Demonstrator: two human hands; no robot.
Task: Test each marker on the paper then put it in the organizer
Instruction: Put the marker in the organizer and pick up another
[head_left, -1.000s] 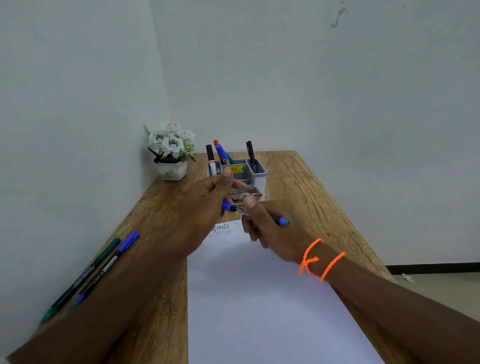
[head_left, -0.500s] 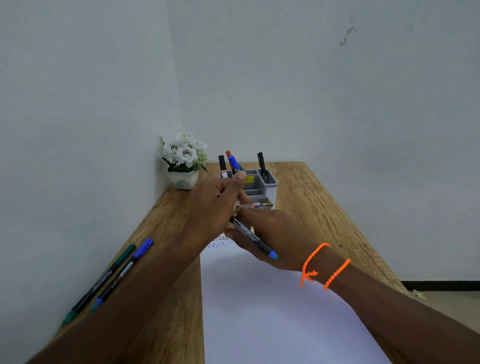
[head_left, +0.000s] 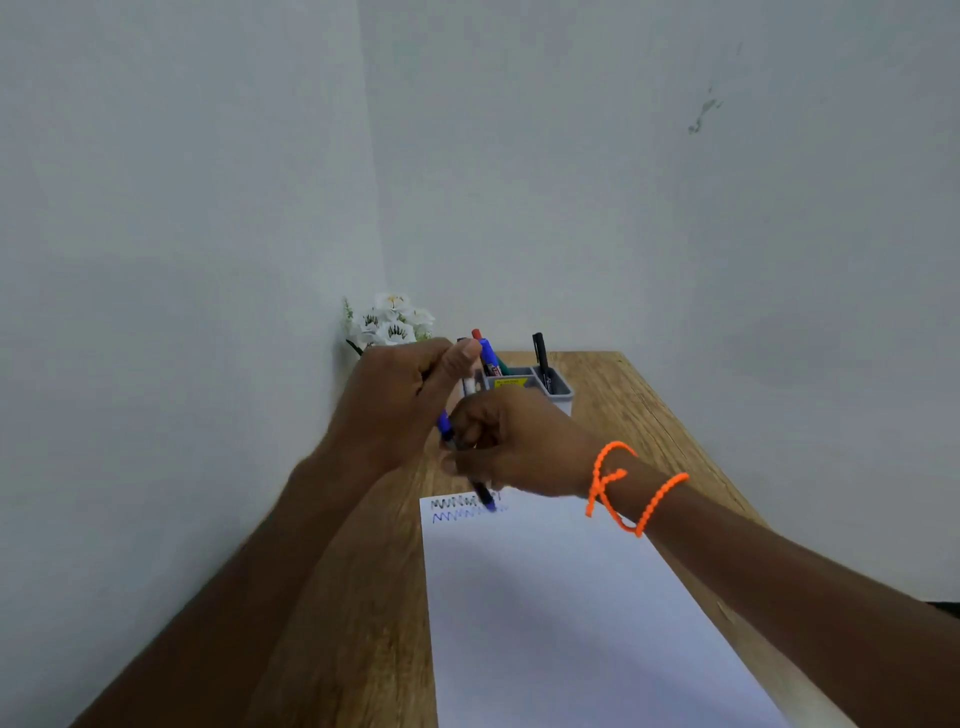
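The right hand (head_left: 511, 441) fingers pinch the blue marker (head_left: 480, 491), its long axis running eleven to five, while the left hand (head_left: 402, 400) fingers curl around its cap (head_left: 444, 423) at eleven o'clock.

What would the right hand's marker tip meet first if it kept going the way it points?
Probably the paper, at the scribbles: the right hand angles the marker down there. Tip contact is unclear.

walls (head_left: 623, 182): pale, scuffed, meeting in corner; table (head_left: 649, 415): wood-grain

Organizer (head_left: 561, 397) behind paper (head_left: 571, 623) — on table (head_left: 649, 415)
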